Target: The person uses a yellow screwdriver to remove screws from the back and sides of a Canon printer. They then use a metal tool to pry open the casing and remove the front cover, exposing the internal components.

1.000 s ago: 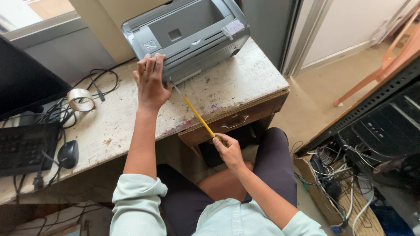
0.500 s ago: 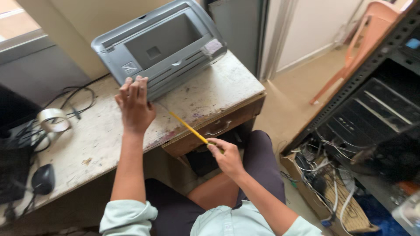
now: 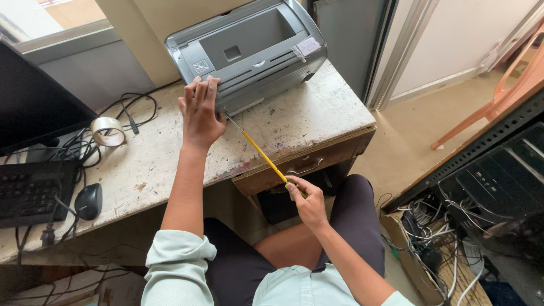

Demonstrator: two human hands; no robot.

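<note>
Black keyboard (image 3: 31,192) and mouse (image 3: 88,200) sit at 9 o'clock on the worn desk (image 3: 317,116), with a tape roll (image 3: 107,131) near. The left hand (image 3: 199,113) lies flat, fingers apart, on the grey printer (image 3: 249,48) at 12 o'clock. The right hand (image 3: 307,199) is closed around a long yellow screwdriver (image 3: 262,152), tip at the printer's front.

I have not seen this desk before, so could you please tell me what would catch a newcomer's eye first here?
The boxy grey plastic printer at the back of the worn, paint-flecked white desk stands out, with the person's left hand pressed against its front edge. The right hand grips a long yellow-handled screwdriver whose tip meets the printer's lower front. Left of that lie a roll of clear tape, a black mouse and a black keyboard.
</note>
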